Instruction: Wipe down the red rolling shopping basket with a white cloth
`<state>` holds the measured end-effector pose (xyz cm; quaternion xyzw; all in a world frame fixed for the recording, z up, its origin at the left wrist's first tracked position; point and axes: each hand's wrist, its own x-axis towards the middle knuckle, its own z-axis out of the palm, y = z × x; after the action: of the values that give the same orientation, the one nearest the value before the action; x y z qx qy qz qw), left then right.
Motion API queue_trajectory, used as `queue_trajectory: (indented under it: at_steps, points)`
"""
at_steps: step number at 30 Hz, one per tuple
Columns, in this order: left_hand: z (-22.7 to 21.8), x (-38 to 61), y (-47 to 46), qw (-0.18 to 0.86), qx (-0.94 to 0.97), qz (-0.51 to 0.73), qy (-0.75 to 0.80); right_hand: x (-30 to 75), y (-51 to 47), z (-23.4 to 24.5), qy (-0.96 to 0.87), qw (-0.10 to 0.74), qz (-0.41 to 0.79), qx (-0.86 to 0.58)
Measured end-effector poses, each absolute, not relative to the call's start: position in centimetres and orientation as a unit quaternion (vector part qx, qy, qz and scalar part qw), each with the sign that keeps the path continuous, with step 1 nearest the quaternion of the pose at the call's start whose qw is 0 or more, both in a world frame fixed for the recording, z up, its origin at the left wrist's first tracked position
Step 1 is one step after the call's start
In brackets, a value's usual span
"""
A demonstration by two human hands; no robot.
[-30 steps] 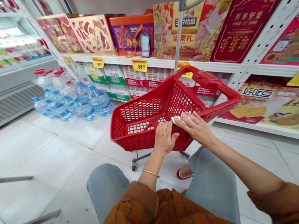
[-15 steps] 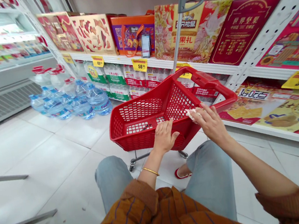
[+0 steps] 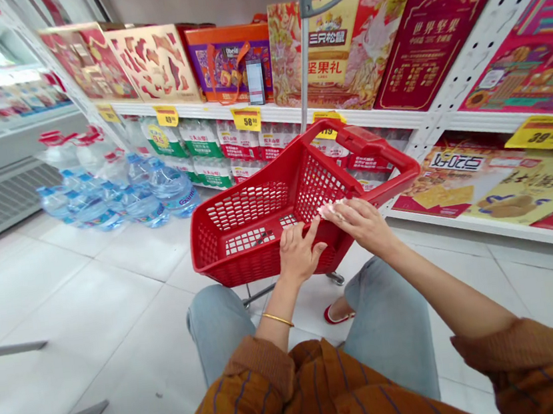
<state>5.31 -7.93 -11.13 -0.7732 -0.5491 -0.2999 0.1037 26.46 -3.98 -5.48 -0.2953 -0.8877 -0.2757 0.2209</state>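
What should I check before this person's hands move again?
Left hand resting on the near rim of the red shopping basket: ok.
Right hand pinching a crumpled pale tissue: ok.
Tissue touching the basket: cannot tell, the fingers hide the contact.
Front caster on the floor tile: ok.
Water bottles apart from the basket: ok.

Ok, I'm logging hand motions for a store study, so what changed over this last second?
The right hand, with the white cloth, moved along the cart's rim toward the far end, then partly back. Nothing was let go. The left hand stayed on the rim, and the water bottles stayed put.
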Motion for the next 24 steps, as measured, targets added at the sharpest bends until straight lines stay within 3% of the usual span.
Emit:
queue_trajectory:
  at_steps: [10, 18, 24]
  points:
    - [-10.9, 5.0, -7.4, 0.103, -0.770, -0.291, -0.559, 28.7, -2.8, -5.3, -0.872, 0.255, -0.283, -0.306]
    - [-10.9, 4.9, -7.4, 0.105, -0.760, -0.300, -0.567, 32.4, -2.2, -3.7, -0.813, 0.312, -0.269, -0.412]
    - [-7.6, 7.7, -7.6, 0.107, -0.712, -0.350, -0.600, 31.4, -2.1, -2.8, -0.835, 0.303, -0.237, -0.395]
